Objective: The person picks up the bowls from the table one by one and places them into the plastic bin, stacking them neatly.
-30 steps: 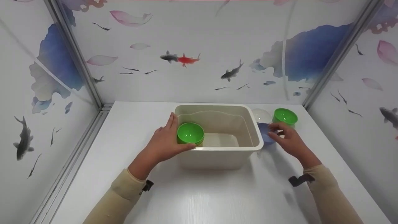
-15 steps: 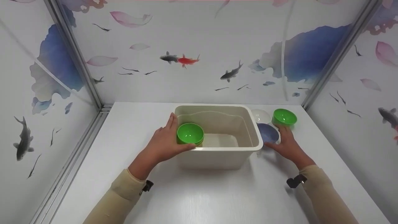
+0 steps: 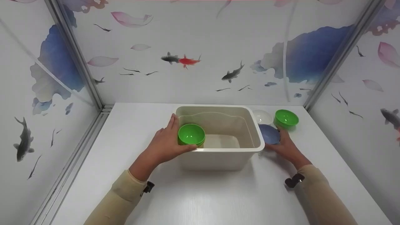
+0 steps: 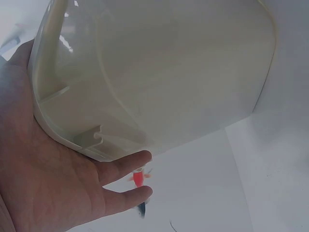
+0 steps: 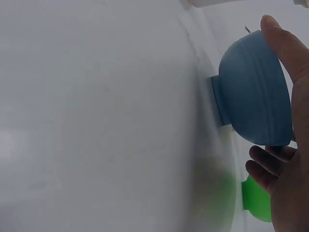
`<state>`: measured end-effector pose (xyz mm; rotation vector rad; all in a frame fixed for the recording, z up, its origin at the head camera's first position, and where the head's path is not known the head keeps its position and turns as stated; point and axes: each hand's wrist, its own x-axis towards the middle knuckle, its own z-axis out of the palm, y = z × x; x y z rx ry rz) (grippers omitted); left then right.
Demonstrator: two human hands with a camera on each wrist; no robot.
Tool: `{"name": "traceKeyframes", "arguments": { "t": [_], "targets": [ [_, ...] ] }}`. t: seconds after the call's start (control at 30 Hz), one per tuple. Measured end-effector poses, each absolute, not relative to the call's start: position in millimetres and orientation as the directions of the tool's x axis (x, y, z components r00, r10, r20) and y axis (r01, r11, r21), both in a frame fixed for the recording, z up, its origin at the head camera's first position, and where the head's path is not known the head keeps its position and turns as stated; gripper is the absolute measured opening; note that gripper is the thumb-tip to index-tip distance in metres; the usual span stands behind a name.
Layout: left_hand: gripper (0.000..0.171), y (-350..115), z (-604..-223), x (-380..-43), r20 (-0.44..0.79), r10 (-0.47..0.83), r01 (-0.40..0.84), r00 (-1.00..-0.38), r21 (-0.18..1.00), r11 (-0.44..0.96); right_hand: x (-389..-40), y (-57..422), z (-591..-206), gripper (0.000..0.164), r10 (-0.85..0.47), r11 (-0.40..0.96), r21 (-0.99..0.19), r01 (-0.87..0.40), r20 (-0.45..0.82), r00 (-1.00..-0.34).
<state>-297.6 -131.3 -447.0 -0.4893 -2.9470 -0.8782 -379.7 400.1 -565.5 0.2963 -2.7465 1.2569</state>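
My left hand (image 3: 165,142) rests against the near left corner of a beige plastic tub (image 3: 218,161), its thumb along the front rim and its fingers straight. In the left wrist view, two fingers stick out past the tub's wall (image 4: 183,72). Inside the tub at the left sits a green bowl (image 3: 191,134), apparently stacked on another. Just right of the tub, my right hand (image 3: 289,147) grips a blue bowl (image 3: 270,134), thumb on the near side and fingers round the far side. The right wrist view shows the blue bowl (image 5: 256,92) from the side, its foot near the table.
Behind the blue bowl stands a clear or whitish bowl (image 3: 262,117), partly hidden by the tub. A green bowl (image 3: 286,118) is at the back right. The white table (image 3: 200,197) is enclosed by printed panels with metal corner posts (image 3: 343,50).
My right hand has moved from over the blue bowl's right rim to spread round it, and now grips it. The left hand and the tub stay still.
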Motion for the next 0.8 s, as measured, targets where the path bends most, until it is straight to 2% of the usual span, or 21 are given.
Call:
{"name": "traceKeyframes", "arguments": {
  "t": [0.33,0.8],
  "targets": [
    [0.142,-130.4,-445.9,-298.0,0.108,0.292,0.305,-0.95,0.52,0.798,-384.7,401.2,-571.1,0.126,-0.126,0.617,-0.755,-0.224,0.186,-0.974],
    [0.139,-131.5,-447.6,-298.4,0.115,0.289,0.306,-0.95,0.513,0.802,-388.7,396.6,-574.4,0.118,-0.109,0.597,-0.769,-0.228,0.204,-0.973]
  ]
}}
